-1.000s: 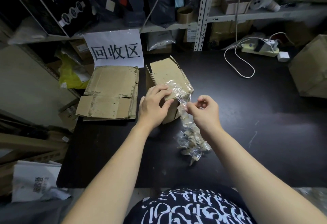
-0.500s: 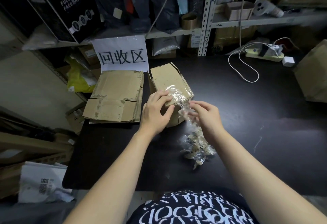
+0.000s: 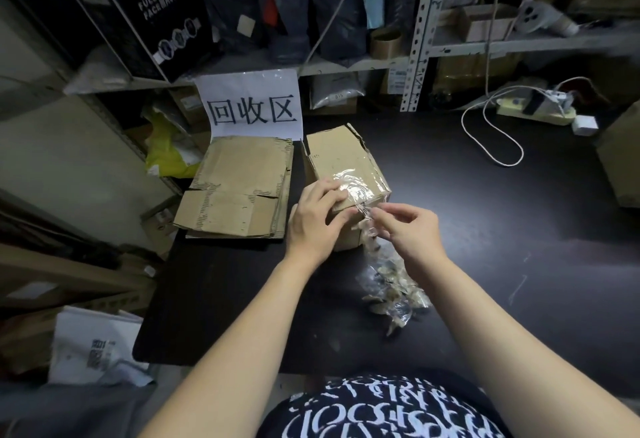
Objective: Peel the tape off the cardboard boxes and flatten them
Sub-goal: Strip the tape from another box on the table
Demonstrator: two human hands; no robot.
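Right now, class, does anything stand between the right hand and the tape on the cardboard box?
Nothing visible does. The right hand pinches a peeled strand of the tape at the near edge of the cardboard box; the left hand holds the box. The crumpled tape pile lies nearer the person.

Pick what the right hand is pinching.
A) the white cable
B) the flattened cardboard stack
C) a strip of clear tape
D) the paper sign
C: the right hand pinches the strip of clear tape at the near edge of the box, which the left hand holds.
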